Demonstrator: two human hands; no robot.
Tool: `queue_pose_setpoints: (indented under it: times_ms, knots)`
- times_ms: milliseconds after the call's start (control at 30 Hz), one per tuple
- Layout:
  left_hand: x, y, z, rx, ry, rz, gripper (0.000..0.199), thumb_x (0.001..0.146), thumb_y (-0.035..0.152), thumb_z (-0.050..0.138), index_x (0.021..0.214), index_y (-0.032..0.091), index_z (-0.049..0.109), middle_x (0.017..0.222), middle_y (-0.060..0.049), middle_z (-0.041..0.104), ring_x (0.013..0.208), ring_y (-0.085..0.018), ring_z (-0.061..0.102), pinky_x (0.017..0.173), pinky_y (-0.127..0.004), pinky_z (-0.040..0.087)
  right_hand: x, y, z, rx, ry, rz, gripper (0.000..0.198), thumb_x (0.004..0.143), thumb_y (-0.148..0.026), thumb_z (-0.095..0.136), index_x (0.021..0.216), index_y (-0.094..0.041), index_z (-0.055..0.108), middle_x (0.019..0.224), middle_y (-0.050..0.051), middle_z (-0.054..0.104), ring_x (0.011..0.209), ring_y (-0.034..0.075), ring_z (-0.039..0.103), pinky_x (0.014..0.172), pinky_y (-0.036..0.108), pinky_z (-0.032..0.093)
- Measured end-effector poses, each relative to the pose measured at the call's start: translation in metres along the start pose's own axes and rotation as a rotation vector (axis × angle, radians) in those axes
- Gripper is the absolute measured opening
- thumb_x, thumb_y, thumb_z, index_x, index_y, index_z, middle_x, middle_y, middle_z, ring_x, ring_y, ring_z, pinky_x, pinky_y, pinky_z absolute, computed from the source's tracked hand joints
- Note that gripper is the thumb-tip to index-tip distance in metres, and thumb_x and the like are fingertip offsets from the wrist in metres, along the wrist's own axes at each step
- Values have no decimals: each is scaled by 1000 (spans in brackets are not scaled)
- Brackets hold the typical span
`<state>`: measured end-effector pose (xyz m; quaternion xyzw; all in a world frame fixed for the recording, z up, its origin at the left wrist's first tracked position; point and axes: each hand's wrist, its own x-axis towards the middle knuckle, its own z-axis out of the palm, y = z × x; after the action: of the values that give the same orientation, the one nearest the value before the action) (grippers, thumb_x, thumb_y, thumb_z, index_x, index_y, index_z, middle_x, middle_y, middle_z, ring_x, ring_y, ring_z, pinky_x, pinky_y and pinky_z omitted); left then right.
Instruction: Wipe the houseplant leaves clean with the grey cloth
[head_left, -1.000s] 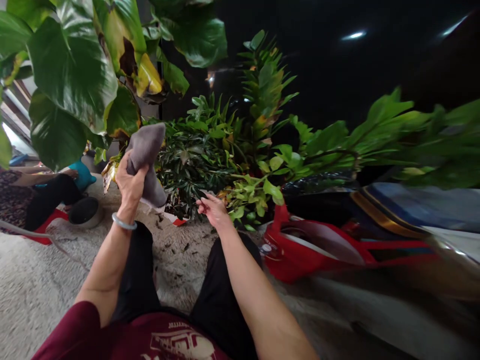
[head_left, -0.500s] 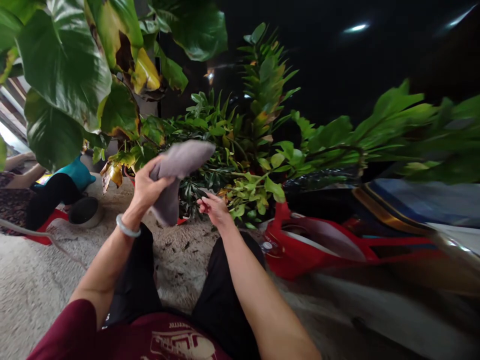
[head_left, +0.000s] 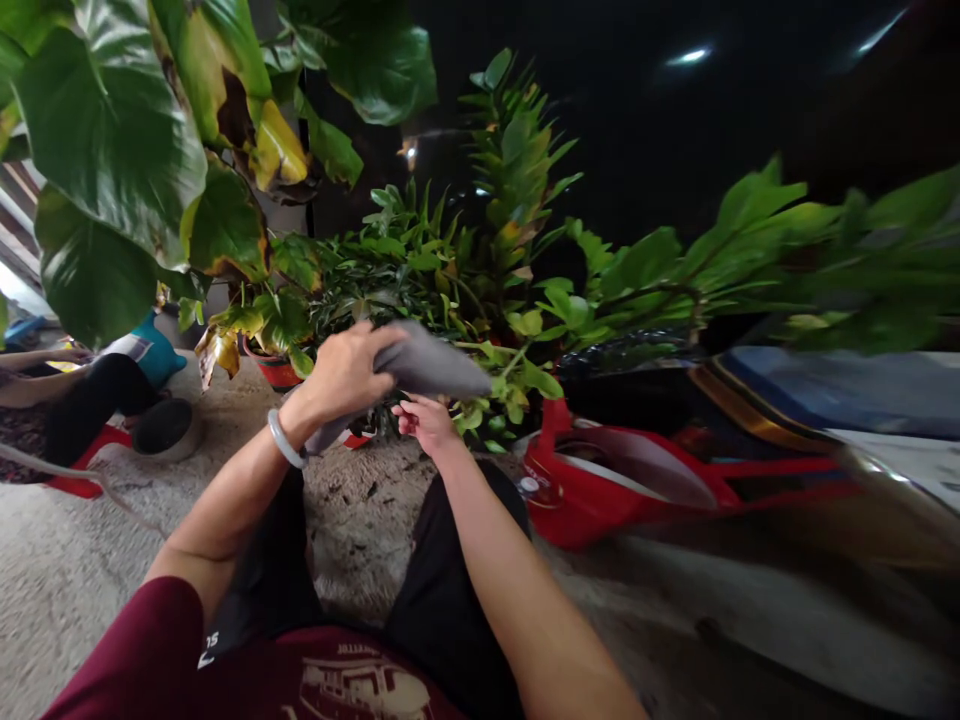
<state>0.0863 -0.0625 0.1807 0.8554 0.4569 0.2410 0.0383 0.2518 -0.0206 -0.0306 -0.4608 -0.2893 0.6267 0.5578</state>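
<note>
My left hand, with a pale bangle at its wrist, is closed around a grey cloth. The cloth is smeared by motion, with one end pointing right over the leaves and another part hanging below my palm. Just below and right of it, my right hand has its fingers pinched together at the lower edge of the potted plants. Whatever lies between those fingertips is too small to make out. Dark narrow leaves behind both hands are partly hidden by the cloth.
Large broad leaves, some yellowed, hang at upper left above a red pot. At far left a person's arm shows near a dark round bowl. A red hollow object stands to my right on the rough concrete floor.
My left hand has moved right and slightly down, sweeping the cloth toward the right, above my right hand. My right hand stays pinched in nearly the same place.
</note>
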Motion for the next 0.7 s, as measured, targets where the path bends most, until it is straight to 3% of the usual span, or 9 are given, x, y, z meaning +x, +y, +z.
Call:
queue_pose_setpoints:
  times_ms: [67, 133, 200, 300, 400, 467, 600, 667, 700]
  knots:
    - [22, 4, -4, 4, 201, -33, 58, 81, 21, 62, 139, 29, 57, 122, -6, 63, 107, -25, 64, 92, -37, 51, -1, -1, 3, -4, 16, 24, 19, 72, -21, 71, 89, -19, 64, 59, 0, 70, 40, 10, 51, 41, 22, 42]
    - [41, 5, 6, 36, 279, -70, 61, 84, 23, 59, 144, 30, 51, 132, -8, 57, 112, -26, 63, 93, -36, 51, -2, -1, 7, -4, 29, 42, 19, 72, -19, 71, 90, -20, 64, 61, 0, 71, 41, 10, 52, 42, 22, 44]
    - [47, 1, 24, 85, 187, -95, 61, 84, 22, 60, 144, 28, 52, 133, -9, 57, 110, -27, 64, 91, -36, 51, -3, 0, 9, -7, 34, 61, 15, 73, -17, 70, 86, -20, 64, 62, 0, 72, 42, 10, 53, 42, 22, 44]
    - [22, -12, 44, 135, -108, -114, 56, 78, 20, 64, 133, 26, 63, 117, -10, 65, 102, -28, 67, 88, -37, 53, -3, 3, 7, -14, 54, 97, 9, 75, -17, 69, 75, -21, 61, 57, 0, 69, 40, 11, 51, 39, 22, 42]
    - [-12, -22, 33, 40, -232, -72, 51, 72, 19, 68, 122, 25, 71, 102, -7, 69, 96, -27, 67, 88, -37, 53, -1, 5, 2, -6, 79, 110, 14, 80, -23, 66, 70, -22, 57, 49, -2, 63, 39, 12, 50, 37, 22, 40]
    - [-17, -22, 15, -57, -98, -32, 51, 71, 19, 68, 121, 26, 71, 102, -5, 69, 94, -25, 67, 88, -37, 53, 0, 6, 1, 5, 76, 101, 12, 78, -22, 67, 72, -22, 57, 51, -2, 64, 39, 12, 51, 37, 22, 40]
    - [18, -17, -4, -154, 398, -13, 57, 77, 19, 66, 133, 29, 62, 120, -5, 63, 106, -24, 64, 96, -38, 51, -1, 5, 6, 16, 34, 62, 16, 70, -17, 74, 81, -19, 62, 61, 1, 71, 41, 10, 53, 40, 21, 44]
    - [36, -18, 7, -139, 481, -41, 59, 80, 19, 65, 137, 29, 58, 128, -6, 59, 111, -25, 63, 98, -39, 50, -1, 5, 8, 15, 17, 36, 18, 69, -19, 75, 83, -20, 63, 62, 1, 72, 40, 10, 53, 40, 22, 45]
    - [40, -19, 17, -114, 441, -58, 59, 80, 18, 65, 137, 28, 58, 129, -7, 59, 110, -26, 64, 96, -38, 50, -1, 6, 8, 10, 11, 25, 17, 69, -20, 75, 82, -20, 64, 62, 1, 72, 40, 10, 53, 39, 22, 45]
